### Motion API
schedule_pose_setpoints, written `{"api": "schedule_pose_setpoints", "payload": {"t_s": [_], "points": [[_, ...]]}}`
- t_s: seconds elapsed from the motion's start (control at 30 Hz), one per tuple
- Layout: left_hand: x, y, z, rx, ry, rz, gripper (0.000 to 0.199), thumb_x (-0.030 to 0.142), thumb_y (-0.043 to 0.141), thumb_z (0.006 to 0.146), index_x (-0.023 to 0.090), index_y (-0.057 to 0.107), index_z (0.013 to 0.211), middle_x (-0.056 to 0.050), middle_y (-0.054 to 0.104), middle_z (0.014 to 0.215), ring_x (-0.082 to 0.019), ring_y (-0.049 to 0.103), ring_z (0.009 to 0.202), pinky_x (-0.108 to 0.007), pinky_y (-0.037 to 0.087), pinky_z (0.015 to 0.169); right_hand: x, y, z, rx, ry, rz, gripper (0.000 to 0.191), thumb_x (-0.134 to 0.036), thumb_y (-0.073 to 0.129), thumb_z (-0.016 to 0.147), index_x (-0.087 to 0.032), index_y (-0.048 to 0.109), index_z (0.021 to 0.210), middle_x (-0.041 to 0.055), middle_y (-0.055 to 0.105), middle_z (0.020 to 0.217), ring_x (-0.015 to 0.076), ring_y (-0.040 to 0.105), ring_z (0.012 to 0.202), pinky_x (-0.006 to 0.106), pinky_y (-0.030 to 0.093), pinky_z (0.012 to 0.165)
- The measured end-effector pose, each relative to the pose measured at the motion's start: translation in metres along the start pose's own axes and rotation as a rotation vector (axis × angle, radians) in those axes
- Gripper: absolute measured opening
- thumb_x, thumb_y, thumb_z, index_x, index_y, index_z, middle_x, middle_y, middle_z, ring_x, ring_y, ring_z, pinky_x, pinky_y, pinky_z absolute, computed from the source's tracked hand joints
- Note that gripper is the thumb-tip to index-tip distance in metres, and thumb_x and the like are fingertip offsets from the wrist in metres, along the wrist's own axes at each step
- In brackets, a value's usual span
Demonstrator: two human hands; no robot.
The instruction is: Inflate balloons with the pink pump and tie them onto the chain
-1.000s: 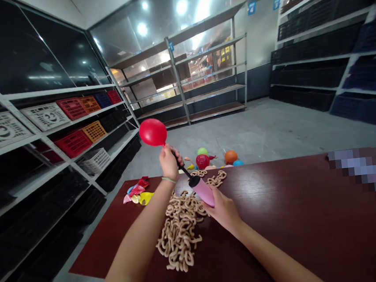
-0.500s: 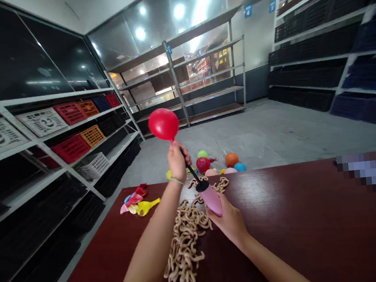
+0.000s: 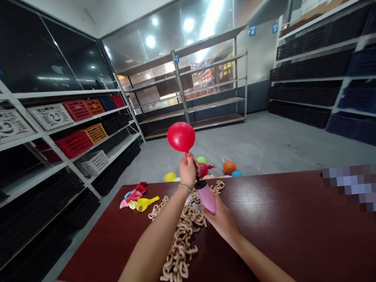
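Observation:
An inflated red balloon stands above my left hand, whose fingers are closed round its neck and the black upper end of a pump. My right hand is wrapped round the pump's pink body, which tilts over the table. Beneath my left forearm and beside the pump lies a long heap of beige curled pieces. Several limp balloons lie at the table's far left, among them a yellow one.
The dark red table spans the front. Beyond its far edge several inflated balloons, one orange, lie on the floor. Shelves with crates line the left and right sides. A pixelated patch covers the table's right end.
The red balloon and my left hand have come lower and closer to the pump body, and less of the black rod shows. The camera view has shifted a little.

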State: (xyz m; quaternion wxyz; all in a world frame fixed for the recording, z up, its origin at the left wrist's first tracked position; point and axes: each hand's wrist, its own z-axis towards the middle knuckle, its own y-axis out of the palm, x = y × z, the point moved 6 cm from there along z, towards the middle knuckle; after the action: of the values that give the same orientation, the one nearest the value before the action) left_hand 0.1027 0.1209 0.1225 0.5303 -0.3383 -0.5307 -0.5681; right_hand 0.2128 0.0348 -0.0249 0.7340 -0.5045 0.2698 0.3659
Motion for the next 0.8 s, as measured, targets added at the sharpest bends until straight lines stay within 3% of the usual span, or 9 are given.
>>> {"api": "schedule_pose_setpoints", "payload": {"t_s": [0.17, 0.27, 0.33, 0.43, 0.6, 0.7, 0.8], "points": [[0.057, 0.007, 0.024, -0.028, 0.127, -0.027, 0.031, 0.049, 0.050, 0.088, 0.022, 0.040, 0.076, 0.007, 0.045, 0.052, -0.007, 0.037, 0.033, -0.018, 0.027, 0.032, 0.003, 0.001, -0.002, 0.019, -0.010, 0.012, 0.053, -0.044, 0.058, 0.084, -0.022, 0.045, 0.130, 0.0100, 0.067, 0.117, 0.0271, 0.069, 0.099, 0.035, 0.054, 0.078], [0.069, 0.010, 0.031, -0.035, 0.149, -0.035, 0.031, 0.049, 0.050, 0.088, 0.022, 0.040, 0.077, 0.007, 0.045, 0.053, -0.006, 0.036, 0.033, -0.017, 0.026, 0.032, 0.005, 0.001, -0.003, 0.027, -0.020, 0.013, 0.055, -0.046, 0.058, 0.084, -0.021, 0.044, 0.132, 0.0103, 0.068, 0.116, 0.0271, 0.069, 0.098, 0.035, 0.054, 0.077], [0.061, 0.005, 0.030, -0.004, 0.149, -0.065, 0.031, 0.050, 0.049, 0.089, 0.022, 0.039, 0.078, 0.008, 0.044, 0.053, -0.006, 0.036, 0.033, -0.017, 0.025, 0.032, 0.005, 0.001, -0.003, 0.016, -0.023, 0.008, 0.055, -0.045, 0.057, 0.084, -0.021, 0.044, 0.132, 0.0104, 0.068, 0.115, 0.0276, 0.069, 0.098, 0.036, 0.054, 0.077], [0.026, -0.001, 0.022, 0.001, 0.096, -0.075, 0.034, 0.053, 0.048, 0.088, 0.022, 0.039, 0.078, 0.008, 0.043, 0.051, -0.006, 0.035, 0.032, -0.018, 0.026, 0.032, 0.004, -0.001, -0.001, 0.004, 0.010, 0.003, 0.052, -0.043, 0.059, 0.083, -0.021, 0.047, 0.129, 0.0107, 0.068, 0.115, 0.0290, 0.068, 0.099, 0.036, 0.053, 0.078], [-0.037, 0.018, 0.002, -0.129, -0.070, -0.001, 0.039, 0.058, 0.050, 0.086, 0.022, 0.039, 0.075, 0.007, 0.045, 0.051, -0.006, 0.037, 0.033, -0.019, 0.029, 0.033, 0.005, -0.005, 0.003, -0.002, 0.138, 0.051, 0.053, -0.044, 0.058, 0.083, -0.023, 0.046, 0.131, 0.0087, 0.069, 0.113, 0.0286, 0.069, 0.097, 0.035, 0.053, 0.074], [-0.047, 0.028, 0.000, -0.157, -0.082, 0.000, 0.037, 0.056, 0.051, 0.086, 0.022, 0.039, 0.077, 0.007, 0.047, 0.051, -0.006, 0.037, 0.033, -0.019, 0.030, 0.033, 0.008, -0.005, 0.005, -0.015, 0.176, 0.061, 0.054, -0.046, 0.057, 0.085, -0.023, 0.044, 0.132, 0.0072, 0.070, 0.108, 0.0269, 0.070, 0.092, 0.033, 0.052, 0.071], [-0.044, 0.012, 0.005, -0.057, -0.076, -0.035, 0.035, 0.052, 0.050, 0.087, 0.022, 0.039, 0.074, 0.007, 0.045, 0.050, -0.007, 0.036, 0.032, -0.019, 0.028, 0.033, 0.005, -0.009, 0.010, -0.012, 0.073, -0.033, 0.054, -0.042, 0.058, 0.085, -0.023, 0.043, 0.134, 0.0080, 0.068, 0.115, 0.0259, 0.068, 0.098, 0.032, 0.052, 0.073]]}}
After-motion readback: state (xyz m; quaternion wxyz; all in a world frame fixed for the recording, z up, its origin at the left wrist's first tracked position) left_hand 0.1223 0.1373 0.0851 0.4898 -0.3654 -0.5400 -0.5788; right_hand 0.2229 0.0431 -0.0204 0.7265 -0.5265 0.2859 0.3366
